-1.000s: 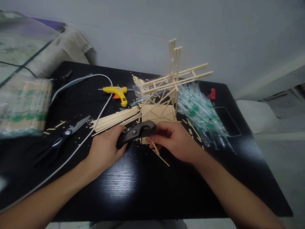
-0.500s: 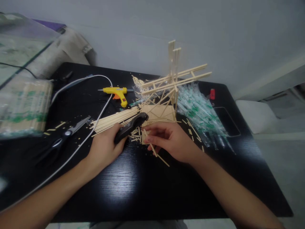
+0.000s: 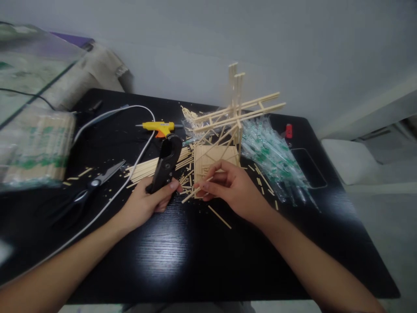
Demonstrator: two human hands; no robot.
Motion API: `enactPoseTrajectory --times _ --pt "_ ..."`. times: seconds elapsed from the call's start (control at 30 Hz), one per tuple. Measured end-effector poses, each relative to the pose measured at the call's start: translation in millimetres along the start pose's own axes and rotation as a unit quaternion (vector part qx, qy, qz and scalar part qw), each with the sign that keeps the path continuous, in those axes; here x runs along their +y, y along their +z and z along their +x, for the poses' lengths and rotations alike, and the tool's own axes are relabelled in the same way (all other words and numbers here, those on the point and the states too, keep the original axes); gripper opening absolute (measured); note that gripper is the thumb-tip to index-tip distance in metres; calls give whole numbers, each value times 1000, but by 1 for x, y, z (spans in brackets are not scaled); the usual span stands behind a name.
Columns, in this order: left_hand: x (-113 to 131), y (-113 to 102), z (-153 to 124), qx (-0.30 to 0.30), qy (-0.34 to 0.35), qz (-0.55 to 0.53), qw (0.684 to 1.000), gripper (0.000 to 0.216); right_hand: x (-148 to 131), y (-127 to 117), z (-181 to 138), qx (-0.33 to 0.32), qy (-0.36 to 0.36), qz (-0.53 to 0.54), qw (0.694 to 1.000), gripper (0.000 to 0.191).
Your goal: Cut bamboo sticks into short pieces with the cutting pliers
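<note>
My left hand [image 3: 155, 196] is wrapped around a black cutter-like hand tool [image 3: 167, 164], which stands upright with its curved head uppermost. Between the thumb and fingers of my right hand [image 3: 230, 184] is a thin wooden stick [image 3: 190, 195], its free end pointing left toward the tool but apart from it. Behind my right hand lies a flat base of side-by-side sticks [image 3: 216, 152]. Rising from the base is a windmill-like stick frame [image 3: 235, 115] with crossed arms. One loose stick [image 3: 220, 217] rests on the table just below my hands.
Around the base lie more sticks [image 3: 143, 168] and cut bits. A yellow glue gun [image 3: 159, 126], scissors [image 3: 94, 182] and a white cable [image 3: 112, 198] are on the left of the black table [image 3: 208, 269]. Plastic wrappers [image 3: 267, 152], a phone [image 3: 308, 167] and a red object [image 3: 288, 131] are on the right.
My left hand has turned the black tool from pointing right to upright. My right hand has swung its stick so the free end points left instead of down to the right.
</note>
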State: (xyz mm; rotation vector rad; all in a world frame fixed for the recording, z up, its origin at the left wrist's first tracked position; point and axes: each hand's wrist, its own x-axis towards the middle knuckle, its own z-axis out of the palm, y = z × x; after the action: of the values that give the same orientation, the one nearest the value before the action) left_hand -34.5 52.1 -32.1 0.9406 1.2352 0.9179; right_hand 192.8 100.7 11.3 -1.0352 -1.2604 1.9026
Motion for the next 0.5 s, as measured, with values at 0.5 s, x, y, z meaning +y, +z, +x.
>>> enactPoseTrajectory --times 0.5 --pt "2 -1 -4 -61 -11 -97 993 28 0 0 0 8 -15 10 1000 30"
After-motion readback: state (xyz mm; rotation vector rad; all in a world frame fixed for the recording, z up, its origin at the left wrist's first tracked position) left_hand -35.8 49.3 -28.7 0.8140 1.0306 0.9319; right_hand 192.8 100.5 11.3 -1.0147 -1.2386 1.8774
